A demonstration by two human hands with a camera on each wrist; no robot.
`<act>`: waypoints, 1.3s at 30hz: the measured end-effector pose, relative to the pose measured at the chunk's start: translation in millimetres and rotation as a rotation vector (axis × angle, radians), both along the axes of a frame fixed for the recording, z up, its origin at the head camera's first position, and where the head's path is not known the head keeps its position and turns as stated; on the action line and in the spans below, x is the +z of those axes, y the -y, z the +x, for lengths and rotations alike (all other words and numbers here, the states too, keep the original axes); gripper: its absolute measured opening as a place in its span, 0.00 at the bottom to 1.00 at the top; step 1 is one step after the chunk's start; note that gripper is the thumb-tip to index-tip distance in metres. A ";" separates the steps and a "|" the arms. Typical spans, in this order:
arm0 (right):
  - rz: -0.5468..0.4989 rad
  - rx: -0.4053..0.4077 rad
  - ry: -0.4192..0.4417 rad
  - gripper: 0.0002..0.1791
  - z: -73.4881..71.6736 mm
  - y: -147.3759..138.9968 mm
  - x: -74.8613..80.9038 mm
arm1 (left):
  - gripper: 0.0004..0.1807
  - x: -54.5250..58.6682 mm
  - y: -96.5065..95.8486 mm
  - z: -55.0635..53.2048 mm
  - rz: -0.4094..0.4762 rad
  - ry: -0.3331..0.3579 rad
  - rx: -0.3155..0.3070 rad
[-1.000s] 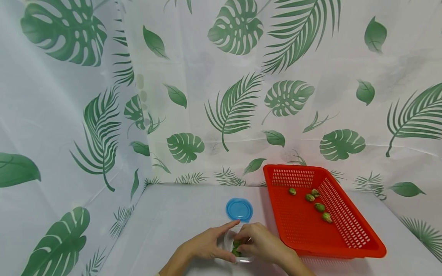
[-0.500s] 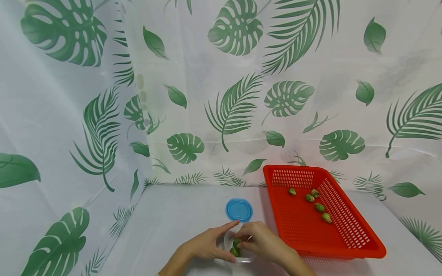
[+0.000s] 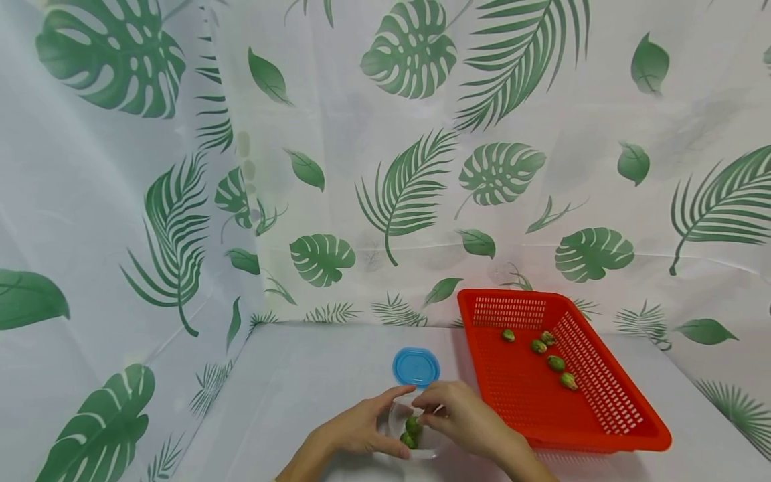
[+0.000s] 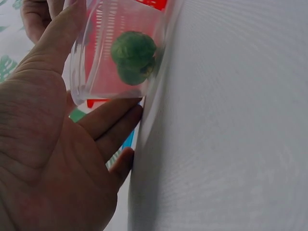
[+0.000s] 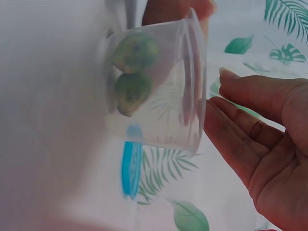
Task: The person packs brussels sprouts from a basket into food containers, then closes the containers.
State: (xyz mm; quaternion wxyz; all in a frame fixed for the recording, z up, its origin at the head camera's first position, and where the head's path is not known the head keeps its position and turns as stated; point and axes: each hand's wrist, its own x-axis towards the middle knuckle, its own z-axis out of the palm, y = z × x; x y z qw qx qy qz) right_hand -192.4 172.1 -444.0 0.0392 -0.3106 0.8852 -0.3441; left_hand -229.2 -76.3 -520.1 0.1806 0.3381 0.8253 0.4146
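Observation:
A clear plastic tub (image 5: 166, 127) stands on the table, with two Brussels sprouts (image 3: 412, 425) lying together at its bottom. My left hand (image 3: 364, 425) holds the tub from the left, thumb on the near side and fingers around the far side. Over the right part of the rim is my right hand (image 3: 464, 418), its thumb and fingers apart and nothing between them. In the right wrist view its fingertips (image 5: 211, 108) are right at the rim. Through the wall in the left wrist view, the green sprouts (image 4: 134, 53) overlap each other.
A blue lid (image 3: 416, 367) lies flat just behind the tub. To the right is a red perforated basket (image 3: 506, 402) with several Brussels sprouts (image 3: 555, 363) along its far and right sides. A leaf-patterned sheet (image 3: 385, 268) hangs behind the table.
My right hand has let go of the sprout in the tub and drawn slightly up and right, its fingers parting. The left hand stays on the tub.

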 end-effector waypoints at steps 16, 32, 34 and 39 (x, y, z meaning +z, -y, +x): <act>-0.110 -0.024 -0.073 0.11 5.3 -20.7 20.9 | 0.50 -2.6 -1.0 1.0 0.072 -0.034 -0.006; -0.117 -0.182 -0.084 0.11 5.5 -41.1 31.2 | 0.47 -7.6 0.3 -1.2 0.169 0.114 0.070; -0.123 -0.193 -0.092 0.12 5.8 -44.0 31.5 | 0.46 -8.3 0.1 -1.6 0.171 0.119 0.074; -0.125 -0.232 -0.130 0.12 6.4 -53.0 31.4 | 0.45 -11.0 -0.5 -3.0 0.201 0.111 0.060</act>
